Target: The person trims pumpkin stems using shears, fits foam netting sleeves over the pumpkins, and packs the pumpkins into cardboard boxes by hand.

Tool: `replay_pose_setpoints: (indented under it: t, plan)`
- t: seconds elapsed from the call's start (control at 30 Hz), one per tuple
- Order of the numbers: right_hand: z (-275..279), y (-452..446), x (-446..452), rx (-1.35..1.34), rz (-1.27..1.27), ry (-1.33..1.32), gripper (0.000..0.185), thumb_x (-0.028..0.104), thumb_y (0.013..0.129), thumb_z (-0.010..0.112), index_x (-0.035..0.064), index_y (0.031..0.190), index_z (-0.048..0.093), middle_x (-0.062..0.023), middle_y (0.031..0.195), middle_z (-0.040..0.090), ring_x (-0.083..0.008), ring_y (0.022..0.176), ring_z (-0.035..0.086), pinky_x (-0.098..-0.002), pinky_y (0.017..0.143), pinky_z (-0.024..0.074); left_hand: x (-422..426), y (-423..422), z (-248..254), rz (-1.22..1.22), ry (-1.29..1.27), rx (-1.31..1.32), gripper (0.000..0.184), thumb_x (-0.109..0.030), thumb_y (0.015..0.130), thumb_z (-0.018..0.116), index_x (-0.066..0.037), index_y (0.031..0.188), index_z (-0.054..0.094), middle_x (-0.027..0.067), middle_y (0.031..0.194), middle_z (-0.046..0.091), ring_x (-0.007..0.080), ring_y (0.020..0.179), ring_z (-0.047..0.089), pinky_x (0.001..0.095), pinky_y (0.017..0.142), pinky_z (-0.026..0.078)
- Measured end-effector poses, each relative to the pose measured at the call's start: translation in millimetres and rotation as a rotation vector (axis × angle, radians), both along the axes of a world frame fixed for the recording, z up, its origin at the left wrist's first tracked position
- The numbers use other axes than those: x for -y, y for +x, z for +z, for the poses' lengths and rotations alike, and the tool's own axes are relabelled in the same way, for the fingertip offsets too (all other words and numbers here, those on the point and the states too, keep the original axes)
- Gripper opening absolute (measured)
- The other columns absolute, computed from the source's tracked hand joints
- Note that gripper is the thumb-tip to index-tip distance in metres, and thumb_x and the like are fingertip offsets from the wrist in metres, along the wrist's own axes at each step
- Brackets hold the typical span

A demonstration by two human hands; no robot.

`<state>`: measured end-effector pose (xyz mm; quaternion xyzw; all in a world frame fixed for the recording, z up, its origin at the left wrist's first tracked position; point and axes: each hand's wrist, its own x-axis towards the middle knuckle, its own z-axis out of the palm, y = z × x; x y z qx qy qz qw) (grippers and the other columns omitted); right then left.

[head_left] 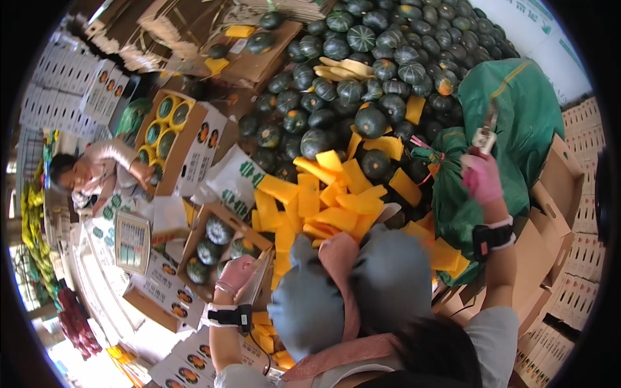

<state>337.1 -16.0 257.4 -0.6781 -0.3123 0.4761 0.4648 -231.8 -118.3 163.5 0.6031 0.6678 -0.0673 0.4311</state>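
Note:
My right hand (482, 179), in a pink glove, is raised at the right and closed round a tool (484, 138) with a pale handle and a narrow metal end. Beside it bulges a large green sack (517, 116), tied with pink string. My left hand (237, 273), also gloved in pink, has its fingers curled at the edge of an open cardboard box (208, 216) that holds several dark green pumpkins (218, 230). Whatever its fingers hold is too small to make out. Yellow foam sleeves (336, 194) lie heaped in front of my knees.
A large heap of dark green pumpkins (349, 90) fills the upper middle. At the left a person (103, 168) reaches to a box (187, 145) of pumpkins in yellow nets. A scale display (132, 242) stands nearby. Stacked cartons (582, 258) line the right edge.

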Motion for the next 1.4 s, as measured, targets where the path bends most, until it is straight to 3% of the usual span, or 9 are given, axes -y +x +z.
replay_pose_setpoints:
  t: [0.23, 0.33, 0.47, 0.63, 0.87, 1.0, 1.1, 1.2, 1.4]
  plan:
    - [-113, -27, -85, 0.017, -0.110, 0.098, 0.038, 0.003, 0.067, 0.069, -0.0005, 0.100, 0.051, -0.0051, 0.084, 0.058, -0.0126, 0.072, 0.057, -0.0264, 0.065, 0.0472, -111, 53, -2, 0.120, 0.035, 0.331, 0.024, -0.022, 0.087, 0.060, -0.002, 0.101, 0.061, 0.0057, 0.079, 0.063, 0.0112, 0.072, 0.060, 0.0251, 0.066, 0.048]
    - [-113, -40, -146, 0.686, 0.126, -0.116, 0.041, 0.015, 0.065, 0.070, 0.0008, 0.097, 0.048, -0.0133, 0.082, 0.060, -0.0265, 0.078, 0.062, -0.0350, 0.072, 0.0488, -140, 69, -19, 0.059, -0.017, 0.410, 0.027, -0.021, 0.087, 0.059, -0.001, 0.106, 0.060, 0.0064, 0.088, 0.064, 0.0138, 0.083, 0.062, 0.0268, 0.075, 0.048]
    - [-179, -25, -213, 0.892, 0.100, -0.243, 0.043, 0.021, 0.064, 0.070, 0.0007, 0.095, 0.048, -0.0180, 0.086, 0.062, -0.0341, 0.081, 0.061, -0.0370, 0.075, 0.0477, -155, 79, -42, 0.268, -0.133, 0.757, 0.032, -0.021, 0.089, 0.059, 0.004, 0.110, 0.056, 0.0086, 0.096, 0.064, 0.0157, 0.089, 0.061, 0.0267, 0.080, 0.048]
    - [-222, 6, -218, 0.260, 0.090, -0.105, 0.043, 0.017, 0.063, 0.075, 0.0007, 0.092, 0.047, -0.0104, 0.079, 0.055, -0.0199, 0.073, 0.057, -0.0325, 0.067, 0.0474, -160, 86, -55, 0.468, -0.143, 0.804, 0.033, -0.021, 0.091, 0.055, 0.003, 0.113, 0.054, 0.0102, 0.095, 0.063, 0.0166, 0.088, 0.061, 0.0275, 0.080, 0.048]
    - [-216, 1, -217, 0.566, 0.294, -0.051, 0.041, 0.011, 0.065, 0.074, -0.0006, 0.089, 0.044, -0.0093, 0.079, 0.053, -0.0179, 0.064, 0.057, -0.0325, 0.058, 0.0484, -172, 117, -66, 0.431, -0.123, 0.877, 0.039, -0.026, 0.090, 0.056, 0.003, 0.115, 0.053, 0.0101, 0.095, 0.064, 0.0170, 0.089, 0.062, 0.0283, 0.081, 0.047]
    - [-160, -16, -199, 0.224, 0.191, -0.074, 0.038, 0.009, 0.066, 0.072, -0.0001, 0.089, 0.044, -0.0074, 0.073, 0.053, -0.0199, 0.040, 0.053, -0.0304, 0.036, 0.0417, -178, 140, -48, 0.298, -0.223, 1.164, 0.069, -0.048, 0.081, 0.064, 0.002, 0.125, 0.044, 0.0167, 0.108, 0.059, 0.0269, 0.097, 0.060, 0.0365, 0.087, 0.047]
    - [-109, -43, -155, -0.274, 0.277, 0.030, 0.034, 0.014, 0.077, 0.062, -0.0066, 0.103, 0.055, -0.0107, 0.086, 0.064, -0.0171, 0.043, 0.055, -0.0271, 0.043, 0.0468, -184, 169, -45, 0.300, -0.396, 1.448, 0.086, -0.060, 0.082, 0.054, -0.009, 0.143, 0.022, 0.0221, 0.127, 0.046, 0.0361, 0.113, 0.051, 0.0478, 0.093, 0.043]
    - [-79, -99, -105, -0.427, 0.312, -0.041, 0.044, 0.022, 0.075, 0.066, 0.0000, 0.111, 0.054, -0.0058, 0.096, 0.063, -0.0118, 0.074, 0.060, -0.0235, 0.056, 0.0483, -186, 215, -46, 0.554, -0.541, 1.690, 0.090, -0.073, 0.081, 0.037, -0.013, 0.145, 0.017, 0.0194, 0.141, 0.033, 0.0416, 0.125, 0.039, 0.0616, 0.096, 0.035]
    - [-96, -127, -32, 0.739, 0.690, 0.276, 0.065, 0.029, 0.055, 0.077, 0.0005, 0.106, 0.048, -0.0123, 0.093, 0.054, -0.0299, 0.089, 0.054, -0.0380, 0.080, 0.0423, -169, 217, -33, 0.821, -0.891, 1.942, 0.084, -0.073, 0.079, 0.041, -0.010, 0.134, 0.041, 0.0146, 0.134, 0.046, 0.0362, 0.117, 0.049, 0.0653, 0.090, 0.039]
